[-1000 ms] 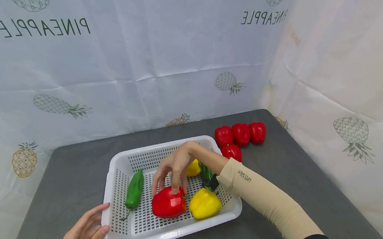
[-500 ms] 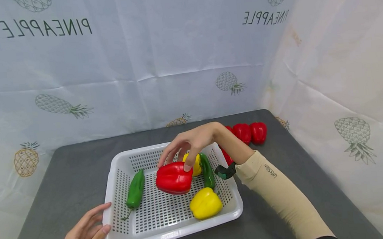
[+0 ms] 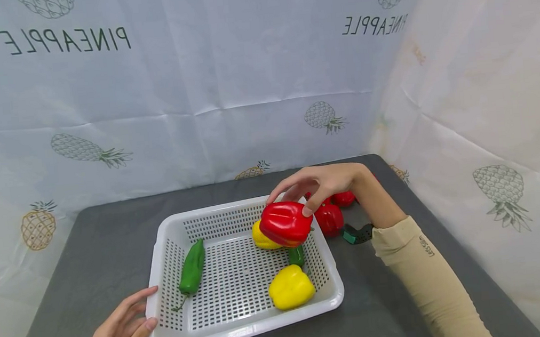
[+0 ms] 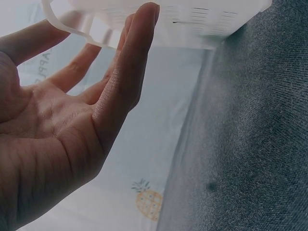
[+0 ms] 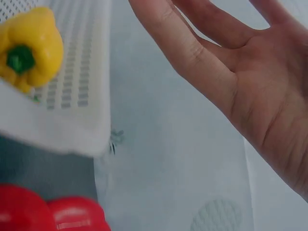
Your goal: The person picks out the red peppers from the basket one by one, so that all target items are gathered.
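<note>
My right hand (image 3: 321,181) holds a red bell pepper (image 3: 285,224) by fingers and thumb above the right back part of a white perforated basket (image 3: 245,331). The held pepper partly hides a yellow bell pepper (image 3: 262,237) and a long green pepper (image 3: 296,255) in the basket. A second yellow bell pepper (image 3: 291,287) lies at the front right inside, and another green pepper (image 3: 192,269) lies on the left. My left hand (image 3: 115,332) touches the basket's left rim with fingertips and thumb, fingers loosely extended. In the right wrist view, the held pepper is out of frame.
Red bell peppers (image 3: 329,219) stand on the dark grey table (image 3: 113,246) just right of the basket, partly hidden behind my right hand and wrist. A pineapple-print curtain (image 3: 190,132) hangs along the back and right side of the table.
My right hand has lifted the red bell pepper off the basket floor and carried it up and right, toward the right back rim. The left hand stays on the rim.
</note>
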{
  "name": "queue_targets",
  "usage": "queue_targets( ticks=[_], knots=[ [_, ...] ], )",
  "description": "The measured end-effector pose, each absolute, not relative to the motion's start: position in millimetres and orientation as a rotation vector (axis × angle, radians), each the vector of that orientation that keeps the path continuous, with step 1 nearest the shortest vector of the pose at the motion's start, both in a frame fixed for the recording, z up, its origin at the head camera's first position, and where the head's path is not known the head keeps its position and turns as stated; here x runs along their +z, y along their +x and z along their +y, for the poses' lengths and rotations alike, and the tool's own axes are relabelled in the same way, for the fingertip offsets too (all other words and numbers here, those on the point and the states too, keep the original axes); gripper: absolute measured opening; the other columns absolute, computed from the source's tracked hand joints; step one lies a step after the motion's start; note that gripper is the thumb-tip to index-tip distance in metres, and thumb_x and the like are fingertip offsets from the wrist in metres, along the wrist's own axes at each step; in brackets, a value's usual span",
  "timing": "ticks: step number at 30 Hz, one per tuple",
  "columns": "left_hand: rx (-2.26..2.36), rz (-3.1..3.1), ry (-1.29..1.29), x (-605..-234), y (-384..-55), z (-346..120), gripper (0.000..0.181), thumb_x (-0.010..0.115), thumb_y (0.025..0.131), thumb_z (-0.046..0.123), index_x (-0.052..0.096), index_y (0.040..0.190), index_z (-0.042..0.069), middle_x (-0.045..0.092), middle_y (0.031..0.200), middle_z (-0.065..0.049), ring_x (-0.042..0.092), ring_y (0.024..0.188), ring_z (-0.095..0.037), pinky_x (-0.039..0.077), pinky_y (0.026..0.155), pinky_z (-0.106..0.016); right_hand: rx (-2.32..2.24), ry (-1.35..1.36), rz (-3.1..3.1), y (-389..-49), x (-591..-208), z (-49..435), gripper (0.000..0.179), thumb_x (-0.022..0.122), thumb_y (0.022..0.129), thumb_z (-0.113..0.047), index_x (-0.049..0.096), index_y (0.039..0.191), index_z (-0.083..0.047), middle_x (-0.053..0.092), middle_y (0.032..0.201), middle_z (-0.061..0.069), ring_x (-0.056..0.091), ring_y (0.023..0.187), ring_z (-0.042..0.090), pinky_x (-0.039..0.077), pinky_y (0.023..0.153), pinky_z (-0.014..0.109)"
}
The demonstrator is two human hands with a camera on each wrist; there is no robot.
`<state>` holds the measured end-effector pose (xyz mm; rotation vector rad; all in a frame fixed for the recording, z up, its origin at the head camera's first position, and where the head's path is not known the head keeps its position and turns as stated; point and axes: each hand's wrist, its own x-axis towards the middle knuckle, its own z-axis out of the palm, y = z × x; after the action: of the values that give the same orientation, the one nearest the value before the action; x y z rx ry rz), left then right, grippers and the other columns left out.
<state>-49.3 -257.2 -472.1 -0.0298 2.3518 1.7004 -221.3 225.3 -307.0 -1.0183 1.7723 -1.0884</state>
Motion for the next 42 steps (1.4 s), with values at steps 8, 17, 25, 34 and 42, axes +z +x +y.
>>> queue_targets(
  ticks=[8, 17, 25, 34, 42],
  knots=[
    [1.653, 2.330, -0.112, -469, -49, -254, 0.061, 0.070, 0.108, 0.021, 0.042, 0.162, 0.012, 0.071, 0.113, 0.023, 0.076, 0.098, -0.004, 0.067, 0.078, -0.034, -1.219, -0.995, 1.896, -213, -315, 282, 0.066, 0.073, 0.094, -0.011, 0.050, 0.155, -0.002, 0.065, 0.149, 0.008, 0.065, 0.133, 0.034, 0.065, 0.099, 0.050],
    [1.617, 2.334, -0.146, -467, -48, -254, 0.063, 0.070, 0.107, 0.024, 0.042, 0.162, 0.013, 0.072, 0.113, 0.017, 0.076, 0.098, -0.005, 0.066, 0.078, -0.034, -1.430, -0.938, 2.022, -196, -333, 345, 0.063, 0.066, 0.094, 0.000, 0.055, 0.155, -0.011, 0.065, 0.151, 0.000, 0.069, 0.127, 0.023, 0.068, 0.093, 0.044],
    [1.628, 2.330, -0.137, -467, -49, -254, 0.062, 0.070, 0.107, 0.023, 0.042, 0.162, 0.013, 0.072, 0.113, 0.018, 0.075, 0.099, -0.005, 0.066, 0.079, -0.033, -1.556, -0.817, 2.001, -184, -354, 386, 0.067, 0.061, 0.092, 0.006, 0.052, 0.156, -0.010, 0.065, 0.148, 0.000, 0.070, 0.125, 0.018, 0.067, 0.094, 0.042],
    [1.663, 2.335, -0.112, -469, -48, -255, 0.059, 0.070, 0.107, 0.019, 0.044, 0.161, 0.014, 0.073, 0.113, 0.021, 0.076, 0.098, -0.004, 0.066, 0.078, -0.033, -1.639, -0.696, 2.009, -176, -378, 411, 0.064, 0.051, 0.096, 0.004, 0.051, 0.158, -0.013, 0.061, 0.152, -0.004, 0.067, 0.128, 0.015, 0.066, 0.097, 0.038],
    [1.663, 2.346, -0.087, -468, -49, -256, 0.058, 0.068, 0.108, 0.020, 0.045, 0.161, 0.014, 0.073, 0.114, 0.023, 0.075, 0.100, -0.002, 0.066, 0.079, -0.032, -1.645, -0.524, 2.113, -167, -393, 424, 0.058, 0.051, 0.102, -0.002, 0.056, 0.156, -0.020, 0.059, 0.151, -0.013, 0.063, 0.130, 0.011, 0.066, 0.097, 0.035]
  ],
)
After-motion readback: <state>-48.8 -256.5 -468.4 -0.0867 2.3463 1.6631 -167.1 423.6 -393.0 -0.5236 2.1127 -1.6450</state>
